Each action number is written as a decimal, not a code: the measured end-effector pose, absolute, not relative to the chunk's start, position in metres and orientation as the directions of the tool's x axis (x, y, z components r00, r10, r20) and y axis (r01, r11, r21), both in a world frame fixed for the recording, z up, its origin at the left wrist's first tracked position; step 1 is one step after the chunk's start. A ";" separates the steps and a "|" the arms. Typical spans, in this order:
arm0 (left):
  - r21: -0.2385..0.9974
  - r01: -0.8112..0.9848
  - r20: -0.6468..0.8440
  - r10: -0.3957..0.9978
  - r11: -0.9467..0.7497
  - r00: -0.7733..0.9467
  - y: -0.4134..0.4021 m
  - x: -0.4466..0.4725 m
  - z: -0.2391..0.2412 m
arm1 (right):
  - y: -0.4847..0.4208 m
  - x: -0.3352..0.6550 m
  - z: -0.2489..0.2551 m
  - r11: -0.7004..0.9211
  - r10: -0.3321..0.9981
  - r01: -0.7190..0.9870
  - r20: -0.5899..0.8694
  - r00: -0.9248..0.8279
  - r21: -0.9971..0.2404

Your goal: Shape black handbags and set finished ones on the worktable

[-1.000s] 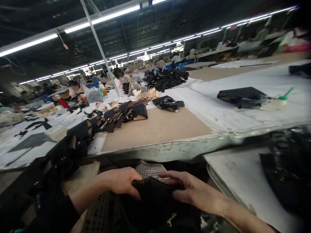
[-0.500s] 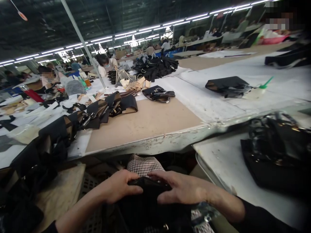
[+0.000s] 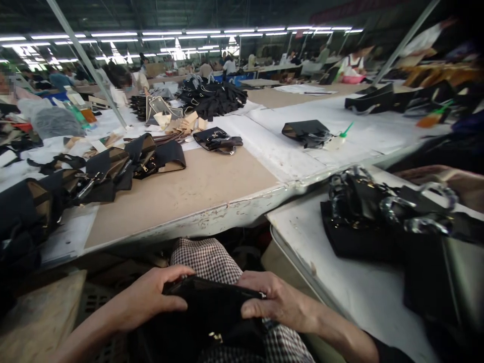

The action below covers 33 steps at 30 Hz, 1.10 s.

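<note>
A black handbag (image 3: 215,312) with a small gold-coloured metal piece on its front rests over checked cloth (image 3: 206,254) on my lap. My left hand (image 3: 161,292) grips the bag's upper edge at the left, thumb on the near side and fingers beyond it. At the right end of that same edge, my right hand (image 3: 270,297) pinches the bag between thumb and bent fingers. Some of the fingertips are hidden behind the bag, and its lower part is dark and hard to make out.
Black bags (image 3: 145,156) line the left of the worktable (image 3: 181,191), and another bag (image 3: 217,140) lies further back. A green-tipped bottle (image 3: 342,138) stands beside a black bag. More bags (image 3: 363,222) with wrapped handles cover the right side table (image 3: 298,247). People work behind.
The view has turned rightward and levelled. My hands have moved apart along the bag's upper edge, and more of that edge now shows between them.
</note>
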<state>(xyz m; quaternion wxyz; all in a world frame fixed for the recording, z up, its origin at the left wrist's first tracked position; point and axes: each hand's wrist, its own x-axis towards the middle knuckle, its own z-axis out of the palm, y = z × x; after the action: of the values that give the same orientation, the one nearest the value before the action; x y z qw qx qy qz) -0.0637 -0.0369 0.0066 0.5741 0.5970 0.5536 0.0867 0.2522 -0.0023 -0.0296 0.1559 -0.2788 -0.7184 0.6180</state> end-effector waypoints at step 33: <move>0.619 0.768 -0.369 0.924 0.166 0.098 -0.044 -0.055 -0.018 | -0.021 0.237 -0.058 0.059 0.810 0.302 -0.131 -0.572 -0.952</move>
<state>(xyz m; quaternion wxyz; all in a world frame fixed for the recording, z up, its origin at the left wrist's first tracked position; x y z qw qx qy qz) -0.0549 -0.0439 -0.0182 0.3777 0.6373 0.6636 0.1037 0.2367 -0.0211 -0.0583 0.2285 -0.4021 -0.6909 0.5557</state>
